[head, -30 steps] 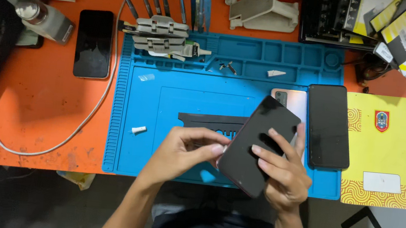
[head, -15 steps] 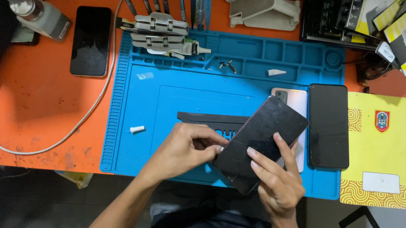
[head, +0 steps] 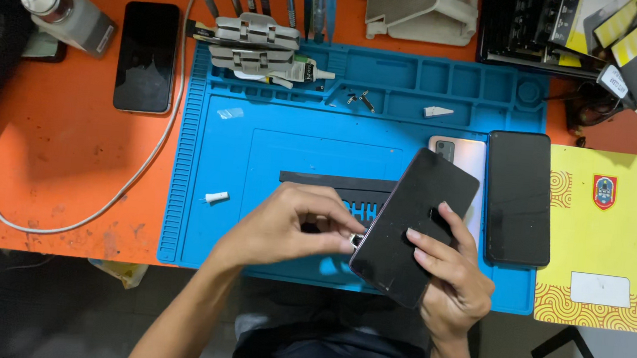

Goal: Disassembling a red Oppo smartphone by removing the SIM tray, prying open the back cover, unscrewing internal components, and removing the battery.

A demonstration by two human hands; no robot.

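**Both hands on a dark phone**

The right hand [head: 453, 281] grips a dark phone [head: 415, 223], tilted above the blue mat [head: 275, 144]. The left hand [head: 290, 227] pinches a small part at the phone's lower left edge. Right of the phone, two more phones [head: 519, 198] lie on the mat.

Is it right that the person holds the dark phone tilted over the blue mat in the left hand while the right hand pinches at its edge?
Not quite: the hands are swapped. The head view shows the right hand holding the dark phone over the blue mat, the left hand pinching its edge.
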